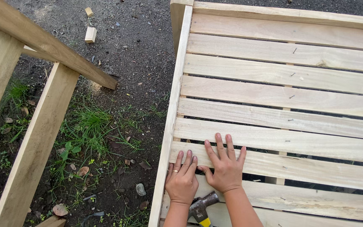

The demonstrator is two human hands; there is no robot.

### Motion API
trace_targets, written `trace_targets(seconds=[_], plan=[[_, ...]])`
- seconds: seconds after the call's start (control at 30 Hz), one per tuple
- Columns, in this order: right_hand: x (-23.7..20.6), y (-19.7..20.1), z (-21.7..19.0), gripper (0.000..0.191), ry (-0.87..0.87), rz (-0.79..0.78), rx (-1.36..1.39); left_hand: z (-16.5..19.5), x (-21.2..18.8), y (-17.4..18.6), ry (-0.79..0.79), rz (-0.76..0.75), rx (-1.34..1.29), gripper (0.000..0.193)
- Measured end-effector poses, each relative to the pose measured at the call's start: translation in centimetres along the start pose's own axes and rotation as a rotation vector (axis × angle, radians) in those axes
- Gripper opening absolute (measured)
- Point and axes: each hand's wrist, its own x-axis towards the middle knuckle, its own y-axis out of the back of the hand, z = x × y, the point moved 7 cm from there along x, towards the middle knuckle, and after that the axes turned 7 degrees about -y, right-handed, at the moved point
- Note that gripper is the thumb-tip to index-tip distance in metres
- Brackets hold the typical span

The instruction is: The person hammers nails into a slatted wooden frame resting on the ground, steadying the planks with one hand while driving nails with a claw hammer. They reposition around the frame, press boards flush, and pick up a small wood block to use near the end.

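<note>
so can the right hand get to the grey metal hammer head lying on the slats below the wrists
Probably yes: the right hand lies flat and empty on the pale wooden slat, and the grey metal hammer head sits uncovered just beside its wrist.

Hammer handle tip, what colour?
Yellow, below a dark metal head: hammer lying between the two forearms, head view.

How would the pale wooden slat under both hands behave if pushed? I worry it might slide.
The pale wooden slat looks stiff, so probably little flex. Both the left hand and right hand press flat on it. Small nails show in neighbouring slats, so it may be pinned.
</note>
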Motion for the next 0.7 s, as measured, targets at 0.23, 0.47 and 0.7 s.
trace_targets(seconds=[0.23,0.47,0.7], plan=[[-0.2,-0.2,0.1,0.075,0.011,0.009,-0.029,0.0,-0.6,0.1,-0.012,0.035,-0.013,0.032],[-0.4,-0.7,0.4,0.075,0.020,-0.013,-0.104,2.0,-3.2,0.6,-0.398,-0.125,-0.049,0.048],[-0.4,-0.3,0.2,0.077,0.040,0.014,-0.063,2.7,-3.0,-0.8,-0.093,-0.257,-0.116,0.078]])
